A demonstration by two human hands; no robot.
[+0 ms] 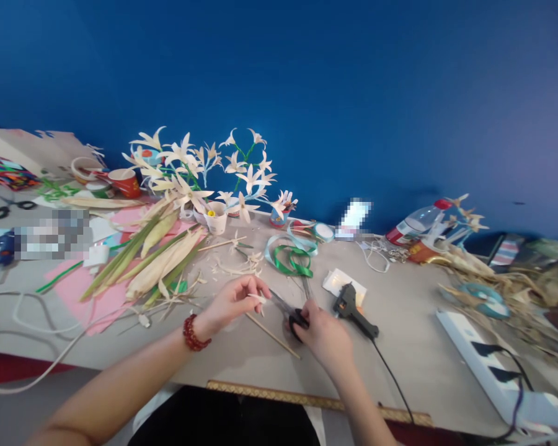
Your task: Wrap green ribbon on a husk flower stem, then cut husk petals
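Observation:
Between the fingertips of my left hand (235, 305) is a small pale strip of corn husk (258, 298). My right hand (328, 334) grips the black handles of a pair of scissors (298, 319), their blades pointing up and left toward the strip. Blade tips lie close to the left fingertips; I cannot tell whether they touch the strip. Below the hands a thin wooden stick (274, 336) rests on the table. To the right of my right hand lies a black glue gun (356, 310) by a small white box (344, 284).
Husk flowers stand in paper cups (216, 218) at the back. Corn husks (165, 266) lie on pink paper (79, 291) at left. Green ribbon (292, 261) is coiled mid-table. A white power strip (474, 365), dry husks (516, 291) and a tilted bottle (416, 223) occupy the right.

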